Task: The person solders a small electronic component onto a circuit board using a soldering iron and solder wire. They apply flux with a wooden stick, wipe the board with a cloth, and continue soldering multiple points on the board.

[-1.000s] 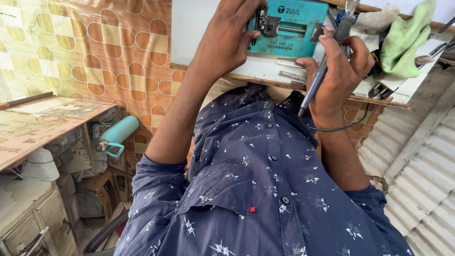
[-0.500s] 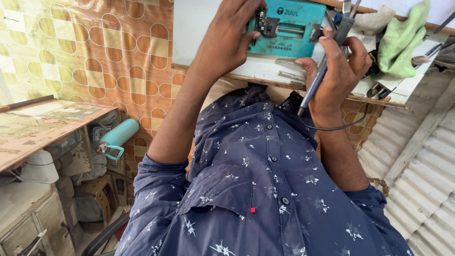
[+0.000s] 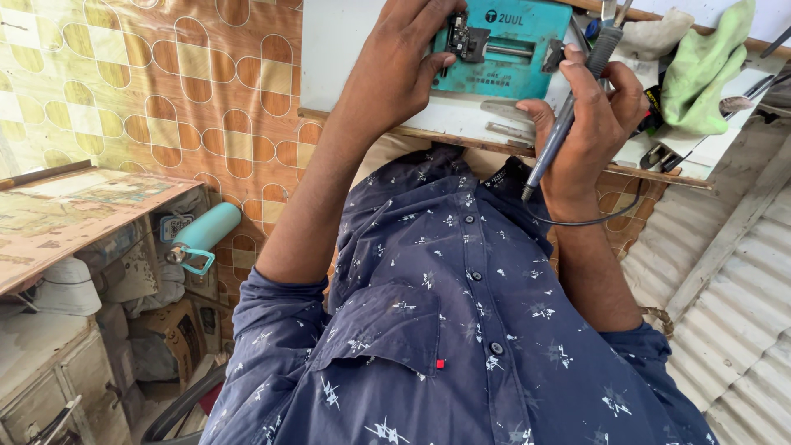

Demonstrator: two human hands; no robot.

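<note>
Barely shifted, right hand (image 3: pixel 589 124) grips slim metal tool (image 3: pixel 568 115), perhaps a soldering iron.

A white worktop (image 3: pixel 362 49) with a wooden edge is carrying a teal holding fixture (image 3: pixel 527 58), a crumpled green cloth (image 3: pixel 700 66) lying beside a pale rag (image 3: pixel 651 37), and small metal tools (image 3: pixel 741 95) sitting near its corner.

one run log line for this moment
left hand: fingers on teal rectangular holding jig | right hand: grips grey pen-shaped corded tool | white bench
</note>
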